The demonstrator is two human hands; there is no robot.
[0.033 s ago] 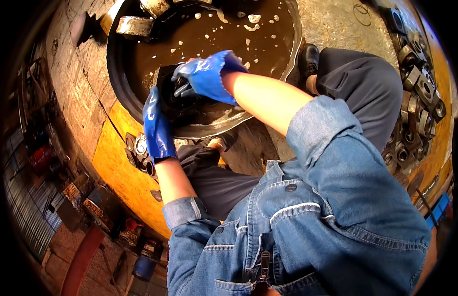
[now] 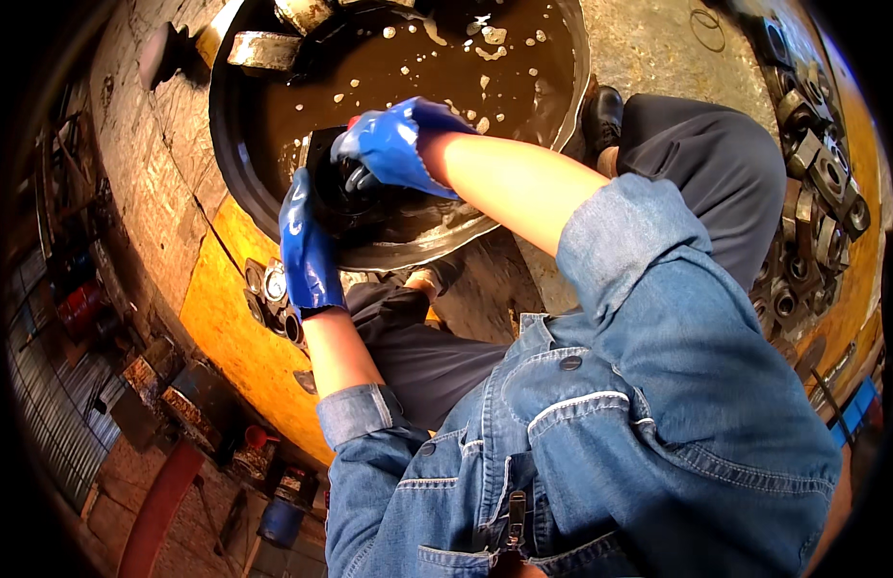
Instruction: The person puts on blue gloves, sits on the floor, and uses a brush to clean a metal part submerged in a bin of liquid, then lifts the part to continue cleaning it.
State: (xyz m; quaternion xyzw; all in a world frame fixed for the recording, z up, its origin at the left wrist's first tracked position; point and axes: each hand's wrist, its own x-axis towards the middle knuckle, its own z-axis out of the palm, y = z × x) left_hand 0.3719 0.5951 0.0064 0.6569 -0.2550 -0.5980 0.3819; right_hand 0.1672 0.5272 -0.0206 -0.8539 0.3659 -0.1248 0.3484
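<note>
Within a wide black tub (image 2: 236, 159) of brown liquid sits a dark, wet metal part (image 2: 333, 185) with a round hollow. My left hand (image 2: 308, 246), in a blue rubber glove, grips the part's left side with its fingers reaching along the edge. My right hand (image 2: 393, 146), gloved alike, is closed over the part's hollow, fingers curled downward. A small red bit (image 2: 353, 121) shows beside its knuckles; the rest of what it holds is hidden by the glove.
Lighter metal rings (image 2: 263, 51) rest at the tub's far left. Several bearing housings (image 2: 798, 265) are heaped on the right, with a few more metal rings (image 2: 275, 281) by my left wrist. My bent leg (image 2: 701, 159) flanks the tub's right side. A thin wire loop (image 2: 707, 29) lies far right.
My right hand has shifted slightly left over the part, and a little more of the red bit shows. My left hand and the part look unmoved.
</note>
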